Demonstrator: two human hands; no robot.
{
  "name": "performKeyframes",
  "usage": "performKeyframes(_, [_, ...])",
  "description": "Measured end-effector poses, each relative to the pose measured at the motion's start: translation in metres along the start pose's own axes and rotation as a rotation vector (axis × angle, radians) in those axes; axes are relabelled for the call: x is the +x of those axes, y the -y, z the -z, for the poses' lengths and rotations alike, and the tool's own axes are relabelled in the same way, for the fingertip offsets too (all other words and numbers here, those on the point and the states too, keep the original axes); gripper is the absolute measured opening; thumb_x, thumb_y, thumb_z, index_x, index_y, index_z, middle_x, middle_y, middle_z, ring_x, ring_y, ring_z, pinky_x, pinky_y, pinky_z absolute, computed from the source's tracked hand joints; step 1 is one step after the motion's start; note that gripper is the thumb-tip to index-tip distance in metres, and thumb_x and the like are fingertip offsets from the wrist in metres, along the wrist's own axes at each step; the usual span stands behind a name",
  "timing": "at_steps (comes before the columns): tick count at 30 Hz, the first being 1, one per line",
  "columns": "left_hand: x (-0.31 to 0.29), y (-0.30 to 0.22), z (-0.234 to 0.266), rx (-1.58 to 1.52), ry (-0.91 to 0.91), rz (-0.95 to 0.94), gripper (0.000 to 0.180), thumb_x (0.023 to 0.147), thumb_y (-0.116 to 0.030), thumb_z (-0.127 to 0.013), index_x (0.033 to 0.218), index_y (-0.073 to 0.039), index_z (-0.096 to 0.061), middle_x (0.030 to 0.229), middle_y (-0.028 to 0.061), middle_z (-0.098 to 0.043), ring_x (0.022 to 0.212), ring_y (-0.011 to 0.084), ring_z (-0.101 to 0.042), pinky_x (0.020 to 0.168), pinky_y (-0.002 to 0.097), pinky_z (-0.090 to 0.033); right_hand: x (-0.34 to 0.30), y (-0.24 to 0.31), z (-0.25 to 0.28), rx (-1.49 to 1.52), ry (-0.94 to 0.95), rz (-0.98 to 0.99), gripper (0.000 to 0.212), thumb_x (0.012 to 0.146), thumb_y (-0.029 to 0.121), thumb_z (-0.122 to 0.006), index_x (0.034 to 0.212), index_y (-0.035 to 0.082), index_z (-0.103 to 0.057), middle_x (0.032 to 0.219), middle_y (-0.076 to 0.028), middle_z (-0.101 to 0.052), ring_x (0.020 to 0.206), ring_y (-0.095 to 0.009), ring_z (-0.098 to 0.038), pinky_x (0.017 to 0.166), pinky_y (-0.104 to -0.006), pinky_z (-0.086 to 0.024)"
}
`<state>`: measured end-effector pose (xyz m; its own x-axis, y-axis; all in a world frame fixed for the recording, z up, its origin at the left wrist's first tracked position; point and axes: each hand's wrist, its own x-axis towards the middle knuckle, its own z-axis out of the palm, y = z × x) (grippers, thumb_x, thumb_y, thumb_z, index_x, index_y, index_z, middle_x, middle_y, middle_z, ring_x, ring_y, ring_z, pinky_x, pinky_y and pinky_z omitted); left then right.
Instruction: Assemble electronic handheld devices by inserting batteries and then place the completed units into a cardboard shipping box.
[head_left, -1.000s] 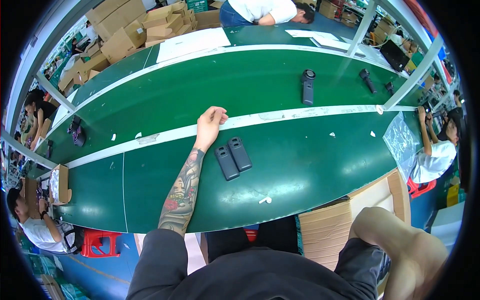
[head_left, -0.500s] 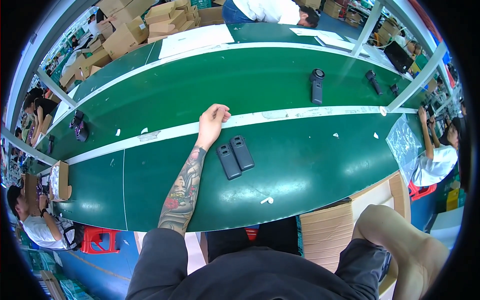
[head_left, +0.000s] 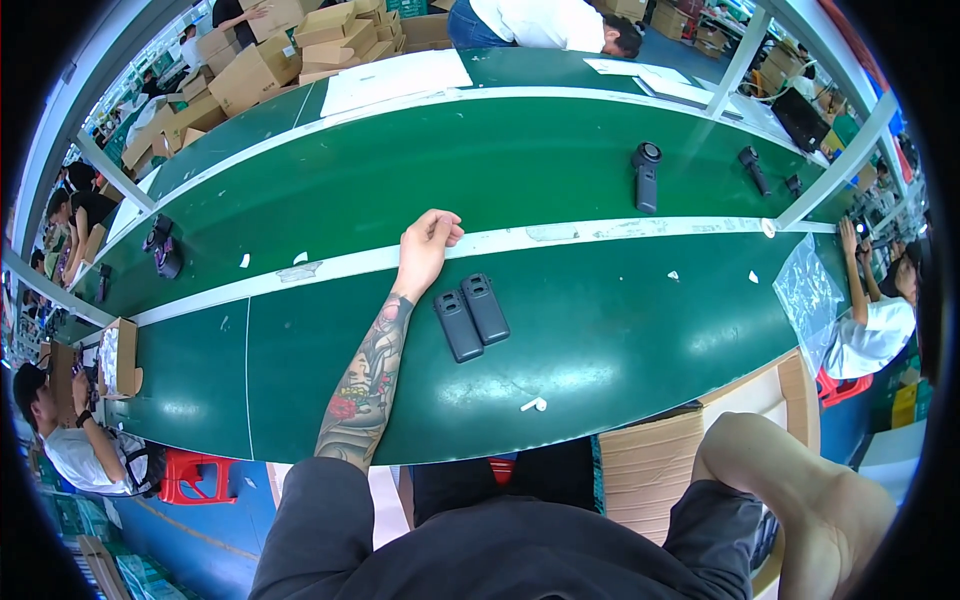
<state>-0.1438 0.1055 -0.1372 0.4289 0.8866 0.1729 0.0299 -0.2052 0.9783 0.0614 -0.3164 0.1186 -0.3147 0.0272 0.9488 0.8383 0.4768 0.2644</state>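
My left hand (head_left: 428,248) rests across the pale strip along the workbench, its fingers curled in and nothing visible in them. Tattoos cover that forearm, which reaches up from the lower edge. Just right of the wrist, two dark grey oblong devices (head_left: 470,318) lie side by side, apart from the hand. A white wireless earbud (head_left: 535,404) lies nearer to me on the green bench top (head_left: 330,360). My right arm is bent at the lower right, elbow forward; its hand is out of the picture.
Beyond the strip, a green conveyor belt (head_left: 400,160) carries a black handheld fan (head_left: 646,178) and other dark devices. A clear plastic bag (head_left: 808,295) hangs at the right end. An open cardboard box (head_left: 650,470) stands by my lap. Co-workers sit at both sides.
The fan, other devices and paper scraps on the belt have shifted slightly to the right. My left hand and the two grey devices have stayed nearly in place.
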Motion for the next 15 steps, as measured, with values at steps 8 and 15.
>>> performKeyframes(8, [-0.008,0.007,0.023,0.014,-0.028,0.029,0.021,0.103,-0.01,-0.051,0.111,0.001,-0.066,0.092,0.0069,-0.067,0.083,0.014,-0.063,0.079,0.0253,-0.052,-0.03,-0.053,-0.192,0.186,-0.014,-0.72,0.019,0.103,0.01,-0.05,0.104,0.003,-0.067,0.097,-0.005,-0.064,0.083,-0.014,-0.059,0.076,-0.0308,-0.05])
performKeyframes(15, [-0.015,-0.039,-0.029,0.166,0.015,-0.292,0.017,0.096,-0.005,-0.063,0.109,-0.002,-0.072,0.096,0.0051,-0.07,0.082,0.0132,-0.064,0.073,0.0239,-0.051,-0.173,-0.08,-0.277,1.27,0.057,-1.922,0.024,0.1,0.017,-0.061,0.118,0.002,-0.066,0.107,-0.007,-0.067,0.096,-0.014,-0.061,0.087,-0.0299,-0.05])
